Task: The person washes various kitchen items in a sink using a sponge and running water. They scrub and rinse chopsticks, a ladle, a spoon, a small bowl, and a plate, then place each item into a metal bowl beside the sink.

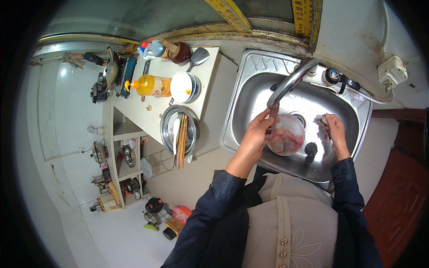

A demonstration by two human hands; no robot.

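My left hand grips a flat reddish-brown tool with a cut-out near its lower end, under the faucet spout. Just beneath the tool a clear bowl sits in the steel sink, with raw meat in reddish liquid. Over the basin's right side, my right hand pinches a small pale and reddish piece, seemingly raw meat; the fingers partly cover it. A dark scouring pad lies on the basin floor between bowl and right hand.
Left of the sink, a white counter carries stacked bowls, a yellow pump bottle, a spatula and a steel basin with chopsticks across it. A wall socket adapter with a cord is at right.
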